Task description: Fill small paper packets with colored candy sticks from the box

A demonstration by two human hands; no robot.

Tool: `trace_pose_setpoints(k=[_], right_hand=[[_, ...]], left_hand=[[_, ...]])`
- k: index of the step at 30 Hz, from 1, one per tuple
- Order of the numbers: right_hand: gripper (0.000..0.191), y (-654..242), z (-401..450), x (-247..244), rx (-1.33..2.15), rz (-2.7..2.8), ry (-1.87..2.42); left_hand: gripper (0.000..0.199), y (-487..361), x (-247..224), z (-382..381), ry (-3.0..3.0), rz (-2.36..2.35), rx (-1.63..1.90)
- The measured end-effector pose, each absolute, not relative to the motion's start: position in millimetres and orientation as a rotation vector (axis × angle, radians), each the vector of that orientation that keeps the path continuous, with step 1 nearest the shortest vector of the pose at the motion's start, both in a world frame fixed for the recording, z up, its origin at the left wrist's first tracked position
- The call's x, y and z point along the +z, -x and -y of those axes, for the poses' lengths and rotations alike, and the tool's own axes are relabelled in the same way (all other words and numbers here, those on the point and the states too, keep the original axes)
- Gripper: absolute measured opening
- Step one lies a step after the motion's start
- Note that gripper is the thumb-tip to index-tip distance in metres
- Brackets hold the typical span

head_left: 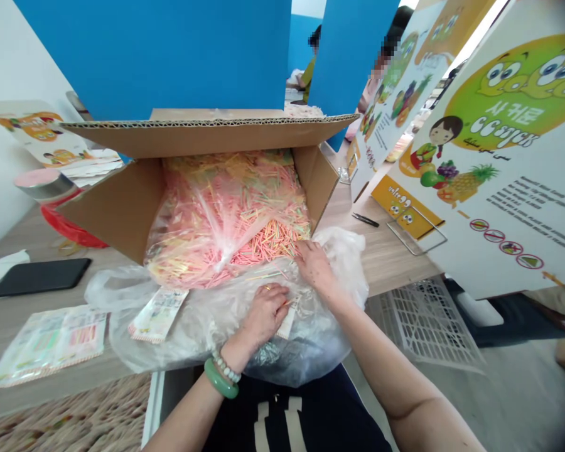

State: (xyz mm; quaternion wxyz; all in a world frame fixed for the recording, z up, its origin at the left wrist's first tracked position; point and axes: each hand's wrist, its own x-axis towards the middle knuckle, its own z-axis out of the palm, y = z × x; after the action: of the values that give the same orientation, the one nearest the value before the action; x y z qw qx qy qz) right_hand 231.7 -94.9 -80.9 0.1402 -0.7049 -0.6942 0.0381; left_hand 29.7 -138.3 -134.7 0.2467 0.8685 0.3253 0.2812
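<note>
An open cardboard box (113, 207) holds a clear bag of thin pink, yellow and green candy sticks (273, 232). My right hand (314, 267) rests at the bag's front right edge, fingers loosely stretched over the sticks. My left hand (263, 311), with a green bangle and a beaded bracelet at the wrist, is curled in front of the box. Thumb and forefinger pinch what looks like a thin candy stick (288, 303). Partly hidden beside that thumb is a small white packet (286, 324). Under both hands spreads a crumpled clear plastic bag (193, 333).
Printed packets (51, 339) and one more packet (160, 314) lie to the left, near a black phone (40, 277). Tweezers (365, 220) lie right of the box. Printed cartons (508, 150) stand at right, above a plastic crate (428, 320). People are visible beyond.
</note>
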Motion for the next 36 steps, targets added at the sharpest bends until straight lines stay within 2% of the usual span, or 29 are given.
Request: trace_pose_setpoints(k=[5,10,13,15,20,23,26,31,36], right_hand=[[0.034,-214.6,83.2,-77.0,0.012,2.073,2.189],[0.040,-213.3,76.5,-73.1,0.123,1.949,2.227],[0.032,-213.9,80.0,-70.6,0.096,1.942,2.208],[0.028,-211.2,83.7,-67.8,0.038,1.975,2.124],[0.032,-190.0,87.0,-54.2,-0.090,2.226,1.640],[0.033,-179.0,87.1,-43.5,-0.158,2.325,1.511],[0.032,-179.4,88.0,-36.4,-0.191,2.218,1.653],[0.032,-182.5,75.8,-32.0,-0.051,2.044,2.044],[0.045,-161.1,34.8,-20.9,0.040,1.952,2.325]], left_hand=[[0.021,-29.9,-134.5,138.3,-2.348,-0.855,0.811],[0.022,-29.9,-133.4,138.3,-2.325,-0.868,0.811],[0.022,-29.0,-132.0,138.8,-2.312,-0.864,0.799],[0.023,-28.7,-130.8,139.0,-2.302,-0.853,0.798],[0.024,-30.1,-130.9,138.4,-2.285,-0.858,0.819],[0.024,-30.7,-132.3,138.8,-2.270,-0.869,0.836],[0.023,-30.5,-132.2,139.5,-2.257,-0.841,0.859],[0.020,-29.9,-130.6,139.6,-2.241,-0.861,0.827],[0.021,-30.1,-131.5,139.6,-2.238,-0.861,0.828]])
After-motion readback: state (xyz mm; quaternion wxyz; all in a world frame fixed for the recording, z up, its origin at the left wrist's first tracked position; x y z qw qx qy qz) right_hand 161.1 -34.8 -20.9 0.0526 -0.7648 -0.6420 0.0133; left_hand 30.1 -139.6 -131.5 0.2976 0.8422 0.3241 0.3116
